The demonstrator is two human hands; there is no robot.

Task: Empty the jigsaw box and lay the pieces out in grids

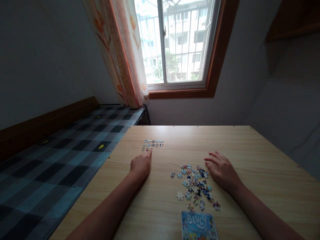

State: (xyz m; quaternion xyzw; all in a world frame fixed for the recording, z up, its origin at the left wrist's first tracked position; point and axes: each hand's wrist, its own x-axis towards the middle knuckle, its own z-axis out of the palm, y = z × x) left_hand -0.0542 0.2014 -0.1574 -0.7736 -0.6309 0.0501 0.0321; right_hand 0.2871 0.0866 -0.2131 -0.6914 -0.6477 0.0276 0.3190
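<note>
Two groups of pieces on table [250, 150]: joined row [152, 144] far left, loose pile [196, 185] at centre. Left hand [141, 165] loosely curled, forefinger out, tip touching near edge of row, grasping nothing. Right hand [222, 170] flat, palm down, fingers spread, just right of pile, holding nothing. Bluey box [199, 226] just behind pile, at near edge. Tabletop of pale wood grain. Checked bed [62, 156] against table's left side. Window [180, 40] beyond, curtain [122, 50] gathered at its left. Walls dim.

left hand [141, 164] forefinger extended, right hand [222, 170] flat, fingers spread
</note>
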